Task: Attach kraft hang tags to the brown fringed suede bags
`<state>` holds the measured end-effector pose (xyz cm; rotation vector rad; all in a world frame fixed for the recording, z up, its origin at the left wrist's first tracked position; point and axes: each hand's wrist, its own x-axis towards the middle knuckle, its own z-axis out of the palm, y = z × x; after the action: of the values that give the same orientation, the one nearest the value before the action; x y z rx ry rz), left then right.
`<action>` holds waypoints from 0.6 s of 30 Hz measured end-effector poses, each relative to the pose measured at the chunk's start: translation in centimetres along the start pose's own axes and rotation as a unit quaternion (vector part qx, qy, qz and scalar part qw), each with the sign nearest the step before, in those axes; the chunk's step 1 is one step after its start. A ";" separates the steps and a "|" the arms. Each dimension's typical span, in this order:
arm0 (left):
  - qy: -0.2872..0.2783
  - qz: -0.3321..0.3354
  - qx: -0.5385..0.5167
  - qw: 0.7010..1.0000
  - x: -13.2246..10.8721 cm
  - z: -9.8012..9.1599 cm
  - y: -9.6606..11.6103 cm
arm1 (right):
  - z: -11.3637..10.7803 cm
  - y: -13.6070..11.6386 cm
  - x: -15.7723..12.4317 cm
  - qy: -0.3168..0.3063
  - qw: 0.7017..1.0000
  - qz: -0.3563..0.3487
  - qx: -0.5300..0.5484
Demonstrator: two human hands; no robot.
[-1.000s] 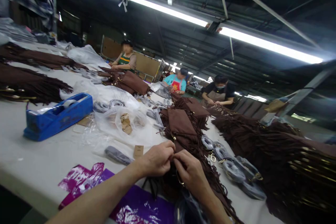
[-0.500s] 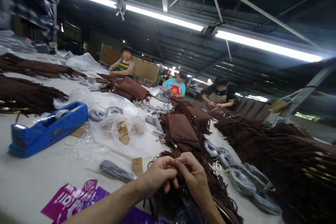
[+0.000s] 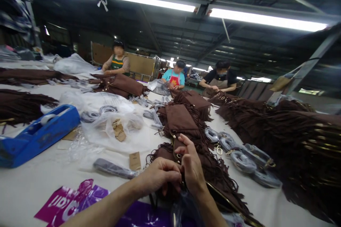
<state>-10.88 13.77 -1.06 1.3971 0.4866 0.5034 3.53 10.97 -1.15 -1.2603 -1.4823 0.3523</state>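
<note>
The right hand [image 3: 194, 170] has just uncurled its fingers partway beside the closely curled left hand [image 3: 160, 175], perhaps changing grip. The bag [image 3: 210, 161] lies beneath them; I can't tell what either holds.

Dark brown fringed bags [image 3: 182, 117] carry gold trim [image 3: 174, 145]. The tape dispenser [image 3: 50, 136] is blue; the plastic wrapper [image 3: 64, 202] is magenta and purple

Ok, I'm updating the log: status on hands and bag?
Left hand, right hand close together over brown bag. Grip unclear. Purple plastic near left forearm.
</note>
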 end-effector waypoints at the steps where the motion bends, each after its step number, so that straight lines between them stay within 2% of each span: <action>1: -0.011 -0.005 0.005 1.000 0.0 0.2 -0.1 | 0.1 -0.1 -0.1 -0.016 1.000 -0.020 -0.003; 3: -0.007 -0.003 -0.001 1.000 0.3 0.6 -0.3 | 0.2 -0.2 0.0 -0.048 0.998 -0.023 0.042; 5: 0.022 0.000 -0.031 0.999 0.6 0.7 -0.7 | 0.1 0.0 0.2 -0.050 0.991 0.011 0.123; 8: 0.057 0.001 -0.087 0.995 0.9 0.5 -1.2 | -1.0 1.0 0.4 0.026 0.961 0.113 0.249; 10: 0.065 0.005 -0.105 0.992 1.0 0.4 -1.5 | -2.0 1.6 0.2 0.038 0.944 0.187 0.269; 12: 0.065 0.012 -0.108 0.992 0.9 0.3 -1.6 | -2.9 1.8 -0.1 -0.025 0.939 0.230 0.254; 14: 0.063 0.015 -0.114 0.991 0.8 0.3 -1.6 | -3.3 1.6 -0.5 -0.097 0.936 0.236 0.242; 16: 0.065 0.013 -0.121 0.990 0.7 0.3 -1.5 | -3.1 1.1 -0.7 -0.129 0.933 0.233 0.241; 18: 0.069 0.011 -0.124 0.990 0.7 0.3 -1.5 | -2.8 0.7 -0.7 -0.133 0.927 0.234 0.260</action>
<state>-10.07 13.78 -2.55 1.1343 0.5017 0.6581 6.15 9.50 -1.11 -1.1401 -1.1707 1.1954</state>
